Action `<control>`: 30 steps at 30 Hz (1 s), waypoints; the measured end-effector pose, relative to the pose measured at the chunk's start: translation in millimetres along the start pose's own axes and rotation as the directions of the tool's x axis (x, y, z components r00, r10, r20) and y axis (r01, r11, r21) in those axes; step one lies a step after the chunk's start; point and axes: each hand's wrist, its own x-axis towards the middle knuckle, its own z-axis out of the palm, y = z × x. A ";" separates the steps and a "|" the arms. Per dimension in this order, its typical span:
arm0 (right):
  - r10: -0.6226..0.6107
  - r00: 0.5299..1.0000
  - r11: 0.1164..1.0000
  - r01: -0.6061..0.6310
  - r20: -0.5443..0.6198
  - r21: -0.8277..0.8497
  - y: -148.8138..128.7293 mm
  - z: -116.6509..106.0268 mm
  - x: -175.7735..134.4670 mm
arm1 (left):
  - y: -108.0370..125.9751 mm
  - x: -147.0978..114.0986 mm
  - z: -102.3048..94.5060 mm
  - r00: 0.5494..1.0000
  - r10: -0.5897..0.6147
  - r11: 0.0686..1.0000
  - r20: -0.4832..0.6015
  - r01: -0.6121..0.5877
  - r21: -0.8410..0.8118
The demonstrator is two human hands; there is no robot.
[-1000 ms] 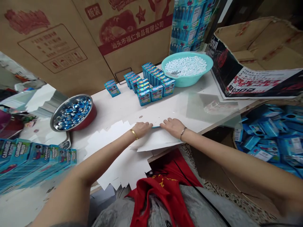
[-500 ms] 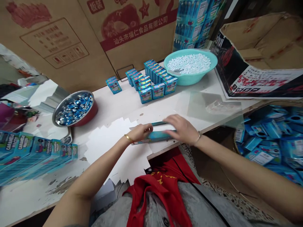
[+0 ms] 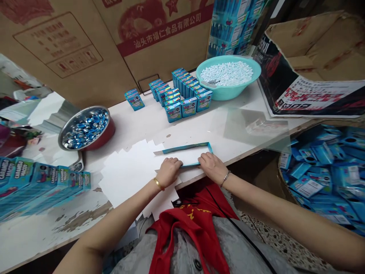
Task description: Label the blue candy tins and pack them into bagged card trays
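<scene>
A shallow cardboard tray (image 3: 188, 147), blue on its walls and white inside, lies on the table before me. Its back and right walls stand up, and the left end looks open. My left hand (image 3: 170, 171) is closed on the near wall toward the left, fingers curled over it. At the near right corner my right hand (image 3: 212, 166) grips the same wall, its fingertips bent over the edge. The hands hide part of the near side. Overlapping white card sheets (image 3: 122, 177) spread out under and left of the tray.
Small blue candy boxes (image 3: 188, 107) stand in rows behind. A teal basin (image 3: 225, 92) holds white candies; a metal bowl (image 3: 110, 131) at left holds blue-silver pieces. Blue cartons (image 3: 45, 180) stand at left. An open carton (image 3: 322, 101) and a bin of blue boxes (image 3: 322, 171) are at right.
My right hand has come down from above the tray onto its near wall. My left hand has shifted slightly lower along that wall. The tray's white inside now shows.
</scene>
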 end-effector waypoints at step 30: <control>-0.274 0.932 0.960 0.279 0.237 0.015 28.5 -34.0 37.9 | 23.1 10.5 -17.8 0.955 -0.246 0.923 0.166 0.283 -0.262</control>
